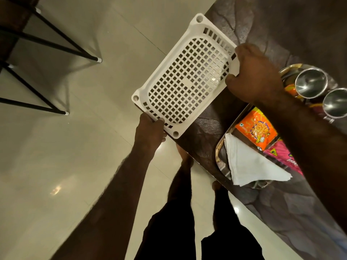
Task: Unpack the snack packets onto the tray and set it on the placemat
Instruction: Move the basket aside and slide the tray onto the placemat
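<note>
A white perforated plastic basket [174, 59] is held with both hands, half over the dark table edge and half over the floor. It holds nothing. My left hand [150, 131] grips its near short end. My right hand [256, 74] grips its far right rim. On the table to the right lies a steel tray [219, 156] with an orange snack packet [256, 131], a pink snack packet [283, 156] and a folded white napkin [249, 166]. My right forearm covers part of the tray.
Two steel tumblers [310, 82] lie on a second steel plate [287, 69] at the right, beside another orange packet [290, 90]. The dark brown table [281, 25] runs diagonally. Black metal chair legs [56, 44] stand on the pale tiled floor at the left. My legs show below.
</note>
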The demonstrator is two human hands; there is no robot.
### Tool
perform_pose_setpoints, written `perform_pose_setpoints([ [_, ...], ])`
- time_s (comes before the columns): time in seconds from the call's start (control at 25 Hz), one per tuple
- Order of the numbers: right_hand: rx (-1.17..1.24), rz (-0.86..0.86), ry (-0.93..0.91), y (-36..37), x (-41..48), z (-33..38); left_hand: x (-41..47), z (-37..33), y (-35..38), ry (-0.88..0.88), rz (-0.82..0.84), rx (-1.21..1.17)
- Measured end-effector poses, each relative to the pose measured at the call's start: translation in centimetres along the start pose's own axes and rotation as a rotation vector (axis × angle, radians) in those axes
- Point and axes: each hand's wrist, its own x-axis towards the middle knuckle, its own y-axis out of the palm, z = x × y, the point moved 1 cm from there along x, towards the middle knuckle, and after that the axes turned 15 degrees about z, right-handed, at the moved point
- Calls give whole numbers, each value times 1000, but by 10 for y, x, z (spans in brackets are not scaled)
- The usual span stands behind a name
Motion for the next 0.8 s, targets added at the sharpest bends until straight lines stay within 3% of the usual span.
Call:
perform_pose_setpoints([
  [0.64, 19, 17, -9, 0, -8, -1, -1, 1, 2, 33, -6, 4],
  [0.8, 24, -64, -24, -3, -30, -13, -25, 13, 13, 6, -244, -30],
])
